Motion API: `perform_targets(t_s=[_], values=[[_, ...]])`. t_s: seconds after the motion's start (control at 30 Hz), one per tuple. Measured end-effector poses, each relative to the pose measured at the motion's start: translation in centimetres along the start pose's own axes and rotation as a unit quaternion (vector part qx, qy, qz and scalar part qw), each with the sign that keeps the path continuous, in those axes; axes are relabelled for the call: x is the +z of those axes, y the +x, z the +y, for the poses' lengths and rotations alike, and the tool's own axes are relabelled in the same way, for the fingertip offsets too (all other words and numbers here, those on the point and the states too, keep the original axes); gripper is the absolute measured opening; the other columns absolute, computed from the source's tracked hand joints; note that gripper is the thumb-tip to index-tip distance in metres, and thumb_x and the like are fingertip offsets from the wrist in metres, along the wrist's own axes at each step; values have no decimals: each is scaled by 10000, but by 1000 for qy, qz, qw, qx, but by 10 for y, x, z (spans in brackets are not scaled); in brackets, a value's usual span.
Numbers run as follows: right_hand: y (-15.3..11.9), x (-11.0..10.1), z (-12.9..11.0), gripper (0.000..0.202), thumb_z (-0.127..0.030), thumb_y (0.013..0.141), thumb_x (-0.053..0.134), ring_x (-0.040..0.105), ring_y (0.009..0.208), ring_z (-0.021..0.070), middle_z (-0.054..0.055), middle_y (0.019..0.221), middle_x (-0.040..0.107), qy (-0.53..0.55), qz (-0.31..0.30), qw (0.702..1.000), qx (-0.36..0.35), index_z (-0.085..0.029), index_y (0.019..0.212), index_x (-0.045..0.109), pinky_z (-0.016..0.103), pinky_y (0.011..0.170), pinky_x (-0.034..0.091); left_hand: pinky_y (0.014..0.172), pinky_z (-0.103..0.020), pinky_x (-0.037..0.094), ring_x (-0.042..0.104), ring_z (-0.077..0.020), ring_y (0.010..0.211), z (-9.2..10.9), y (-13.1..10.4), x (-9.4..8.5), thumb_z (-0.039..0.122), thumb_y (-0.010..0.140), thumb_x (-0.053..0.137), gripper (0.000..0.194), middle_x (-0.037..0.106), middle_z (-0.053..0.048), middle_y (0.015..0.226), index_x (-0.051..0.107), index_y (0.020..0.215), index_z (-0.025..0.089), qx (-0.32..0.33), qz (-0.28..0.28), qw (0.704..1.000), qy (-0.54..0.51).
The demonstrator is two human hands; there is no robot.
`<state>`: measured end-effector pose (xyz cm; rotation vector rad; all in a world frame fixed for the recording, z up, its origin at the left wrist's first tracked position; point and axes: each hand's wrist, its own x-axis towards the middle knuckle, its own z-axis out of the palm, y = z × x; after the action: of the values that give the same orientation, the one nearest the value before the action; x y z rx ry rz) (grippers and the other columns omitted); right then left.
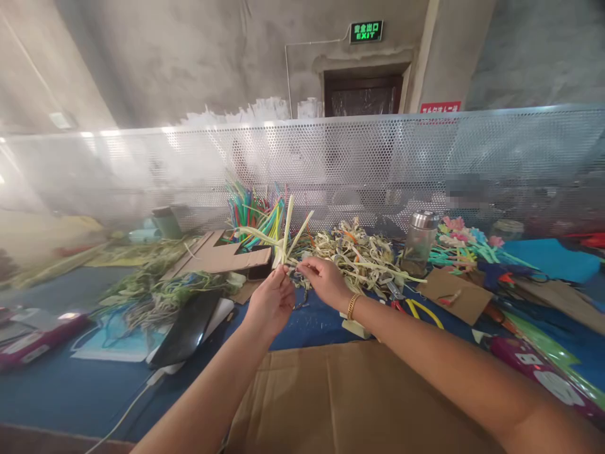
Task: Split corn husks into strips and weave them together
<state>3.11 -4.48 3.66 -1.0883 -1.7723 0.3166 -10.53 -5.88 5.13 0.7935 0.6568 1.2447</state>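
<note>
Near the middle of the view, my left hand (273, 301) is closed round the lower end of a bundle of pale green strips (285, 243), which fan upward and outward. My right hand (325, 282), with a gold bracelet at the wrist, is beside it on the right. Its thumb and fingertips are pinched at the base of the strips; what exactly lies between them is too small to make out. A heap of dry, pale strips (363, 252) lies behind my right hand.
Brown cardboard (326, 397) covers the near part of the blue table. Left are a black phone-like object (186, 331), a cable and green strips. Right are a glass bottle (419, 239), pliers (423, 310), artificial flowers (466, 236) and a purple device (534, 372). A perforated metal screen (302, 157) stands behind.
</note>
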Motion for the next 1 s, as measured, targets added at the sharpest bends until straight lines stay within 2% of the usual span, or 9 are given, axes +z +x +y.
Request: perform_targets(t_s=[0.1, 0.17, 0.27, 0.37, 0.47, 0.57, 0.67, 0.83, 1.0], values=[[-9, -10, -14, 230, -261, 933, 480, 561, 753, 149, 28, 777, 655, -140, -28, 985, -98, -182, 795, 646, 254, 674, 352, 441, -199, 214, 272, -80, 446, -6, 3, -8, 344, 838, 575, 198, 330, 78, 509, 529, 730, 184, 136, 60, 968, 204], [-13, -14, -26, 251, -230, 929, 463, 556, 743, 155, 36, 760, 652, -214, -67, 963, -150, -181, 751, 633, 267, 658, 330, 500, -220, 251, 362, -107, 519, -8, 5, -13, 363, 849, 536, 228, 429, 45, 548, 549, 700, 191, 224, 107, 885, 394], [-11, -20, -37, 269, -220, 916, 463, 536, 683, 155, 37, 706, 638, -270, -109, 941, -172, -183, 703, 623, 278, 618, 303, 536, -255, 231, 459, -151, 602, -2, 2, -15, 369, 878, 469, 259, 559, -1, 630, 587, 710, 211, 254, 131, 729, 621], [1, -33, -36, 263, -249, 911, 494, 541, 695, 159, 36, 726, 653, -273, -133, 937, -174, -195, 720, 667, 281, 622, 310, 545, -287, 189, 531, -191, 652, 11, -2, -12, 312, 883, 437, 243, 631, -39, 692, 620, 748, 228, 261, 99, 605, 745], [20, -51, -30, 215, -297, 891, 558, 564, 748, 163, 30, 795, 683, -243, -139, 946, -163, -225, 784, 730, 284, 653, 337, 561, -292, 208, 573, -210, 707, 25, -4, -9, 299, 874, 456, 231, 674, -49, 749, 658, 775, 243, 265, -7, 560, 785], [40, -63, -20, 126, -292, 829, 646, 584, 750, 145, 4, 791, 695, -161, -173, 965, -115, -242, 783, 753, 272, 674, 369, 577, -268, 263, 557, -192, 681, 36, -2, -7, 338, 857, 511, 222, 657, -31, 704, 680, 753, 240, 225, -129, 617, 743], [53, -65, -6, 113, -318, 750, 719, 605, 740, 130, 3, 790, 708, 4, -249, 968, -29, -213, 775, 754, 255, 685, 415, 563, -236, 303, 495, -150, 603, 38, 0, -8, 377, 825, 585, 239, 597, -15, 647, 679, 693, 202, 141, -231, 751, 603], [51, -64, 29, 224, -350, 698, 739, 511, 567, 79, -7, 684, 649, 218, -330, 900, 184, -168, 828, 727, 199, 509, 376, 437, -177, 242, 270, -61, 456, 26, -2, -12, 352, 763, 706, 213, 340, 65, 508, 655, 757, 145, -1, -235, 950, 205], [31, -66, 57, 314, -436, 731, 719, 191, 415, 41, -95, 493, 386, 249, -280, 894, 244, -156, 871, 691, 190, 387, 145, 363, -134, 190, 208, -42, 395, 14, 8, -11, 229, 841, 643, 111, 228, 100, 485, 577, 795, 152, -15, -147, 986, -82]])
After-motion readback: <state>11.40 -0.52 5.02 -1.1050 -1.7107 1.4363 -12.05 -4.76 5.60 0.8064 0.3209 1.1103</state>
